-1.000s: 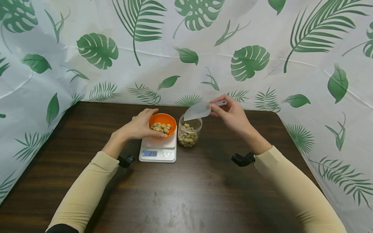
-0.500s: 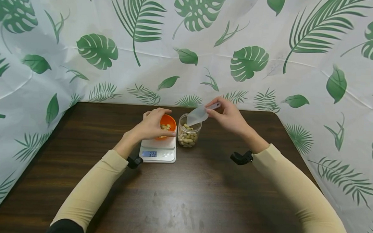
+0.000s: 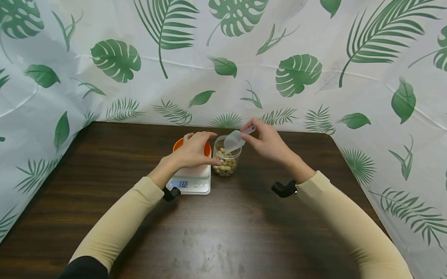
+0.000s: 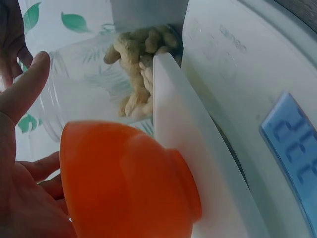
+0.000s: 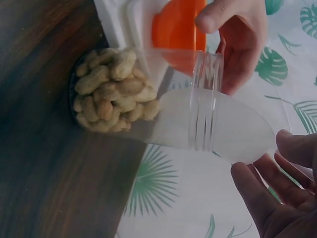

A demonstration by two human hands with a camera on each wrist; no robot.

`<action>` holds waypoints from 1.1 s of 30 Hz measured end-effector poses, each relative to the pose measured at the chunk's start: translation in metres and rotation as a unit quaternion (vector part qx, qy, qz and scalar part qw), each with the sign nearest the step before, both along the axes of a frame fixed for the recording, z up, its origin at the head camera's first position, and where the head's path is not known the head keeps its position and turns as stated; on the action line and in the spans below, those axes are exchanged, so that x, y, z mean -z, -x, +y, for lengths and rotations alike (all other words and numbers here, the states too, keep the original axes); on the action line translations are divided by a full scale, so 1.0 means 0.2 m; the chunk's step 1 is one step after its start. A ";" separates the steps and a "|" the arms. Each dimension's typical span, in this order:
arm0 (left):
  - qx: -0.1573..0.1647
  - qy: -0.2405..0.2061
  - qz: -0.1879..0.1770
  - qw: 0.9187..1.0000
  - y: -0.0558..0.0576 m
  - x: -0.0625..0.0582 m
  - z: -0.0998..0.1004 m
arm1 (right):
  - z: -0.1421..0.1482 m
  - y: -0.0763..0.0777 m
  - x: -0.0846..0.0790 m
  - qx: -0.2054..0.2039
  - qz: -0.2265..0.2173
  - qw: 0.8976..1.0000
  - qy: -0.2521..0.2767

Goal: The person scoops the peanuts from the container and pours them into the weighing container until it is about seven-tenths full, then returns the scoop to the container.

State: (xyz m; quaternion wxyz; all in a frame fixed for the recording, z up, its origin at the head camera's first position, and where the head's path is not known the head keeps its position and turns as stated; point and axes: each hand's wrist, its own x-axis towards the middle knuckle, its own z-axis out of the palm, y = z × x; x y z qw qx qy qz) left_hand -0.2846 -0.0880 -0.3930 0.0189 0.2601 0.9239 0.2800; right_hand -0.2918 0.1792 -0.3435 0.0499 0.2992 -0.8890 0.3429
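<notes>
The left hand [image 3: 194, 151] has slid past the bowl [image 3: 177, 145] to the jar [image 3: 237, 156], head view shows, and the right hand [image 3: 265, 142], pinching the scoop [image 3: 233, 140], has lowered it inside. Left wrist: fingers spread, gripping nothing — bowl just beside them on the scale [image 4: 228, 54], contact uncertain. Right wrist: the scoop's tip meets the peanuts [image 5: 114, 91] ahead of that hand; a hard dig could topple the jar if left unsteadied.

Green-leaf-printed white sheeting [image 3: 225, 88] hangs behind a dark wood-grain table [image 3: 228, 226] — glossy toward the front.
</notes>
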 end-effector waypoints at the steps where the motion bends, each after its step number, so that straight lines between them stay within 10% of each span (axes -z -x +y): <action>1: 0.000 0.003 -0.001 1.000 0.00 0.00 0.01 | 0.00 0.00 0.00 -0.003 0.005 1.000 -0.007; 24: -0.003 0.028 -0.010 1.000 0.02 0.01 0.08 | -0.13 0.01 0.06 -0.088 0.067 0.990 -0.089; 33: 0.002 0.022 -0.009 1.000 0.03 0.01 0.08 | -0.16 0.02 0.08 -0.093 0.019 0.993 -0.069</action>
